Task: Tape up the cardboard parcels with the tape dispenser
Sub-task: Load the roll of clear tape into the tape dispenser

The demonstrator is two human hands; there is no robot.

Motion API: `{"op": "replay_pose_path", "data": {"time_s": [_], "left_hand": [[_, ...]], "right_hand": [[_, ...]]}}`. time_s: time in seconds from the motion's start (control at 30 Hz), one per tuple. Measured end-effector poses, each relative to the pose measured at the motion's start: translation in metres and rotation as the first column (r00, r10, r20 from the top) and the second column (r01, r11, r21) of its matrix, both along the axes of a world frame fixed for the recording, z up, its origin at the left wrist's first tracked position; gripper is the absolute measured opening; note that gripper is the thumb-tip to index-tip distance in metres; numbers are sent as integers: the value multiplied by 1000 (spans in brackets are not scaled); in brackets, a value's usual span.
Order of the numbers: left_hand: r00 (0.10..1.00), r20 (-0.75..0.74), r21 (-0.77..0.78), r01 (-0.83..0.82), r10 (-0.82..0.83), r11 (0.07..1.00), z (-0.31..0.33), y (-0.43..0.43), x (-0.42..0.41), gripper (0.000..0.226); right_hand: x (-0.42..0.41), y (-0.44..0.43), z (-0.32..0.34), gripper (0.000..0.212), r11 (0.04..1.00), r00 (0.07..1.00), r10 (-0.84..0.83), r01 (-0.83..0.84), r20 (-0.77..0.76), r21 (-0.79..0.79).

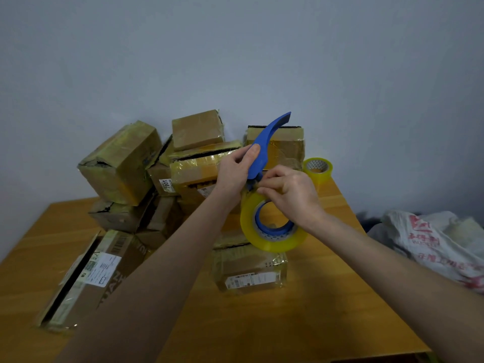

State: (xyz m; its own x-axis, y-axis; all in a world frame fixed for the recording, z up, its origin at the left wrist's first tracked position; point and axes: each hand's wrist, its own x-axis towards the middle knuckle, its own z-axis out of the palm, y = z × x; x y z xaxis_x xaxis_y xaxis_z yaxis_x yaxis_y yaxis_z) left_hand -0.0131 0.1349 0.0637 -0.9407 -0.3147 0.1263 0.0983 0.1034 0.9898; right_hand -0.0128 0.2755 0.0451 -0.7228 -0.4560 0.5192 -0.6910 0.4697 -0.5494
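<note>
At frame centre the tape dispenser [264,142] is gripped in the left hand [234,171]; the top of its yellow roll [272,242] is pinched by the right hand [290,195]. Cardboard parcels [123,163] are piled behind on the tabletop [327,310].

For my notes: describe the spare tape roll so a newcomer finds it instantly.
On the wooden table, look to the far right corner by the wall, just right of the stacked cardboard parcels. The spare tape roll sits there alone, yellowish; unlike the mounted roll on the blue dispenser, no hand touches it.
</note>
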Motion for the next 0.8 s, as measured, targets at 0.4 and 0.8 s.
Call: {"op": "replay_pose_path", "data": {"time_s": [0.4,0.8], "left_hand": [[997,-11,60,-79,80,995,0,-9,5,37],[999,0,35,-47,47,998,4,-12,2,32]], "right_hand": [[-21,18,4,79,991,919,-91,47,384,125],[-13,25,-10,55,994,977,-3,-20,212,104]]}}
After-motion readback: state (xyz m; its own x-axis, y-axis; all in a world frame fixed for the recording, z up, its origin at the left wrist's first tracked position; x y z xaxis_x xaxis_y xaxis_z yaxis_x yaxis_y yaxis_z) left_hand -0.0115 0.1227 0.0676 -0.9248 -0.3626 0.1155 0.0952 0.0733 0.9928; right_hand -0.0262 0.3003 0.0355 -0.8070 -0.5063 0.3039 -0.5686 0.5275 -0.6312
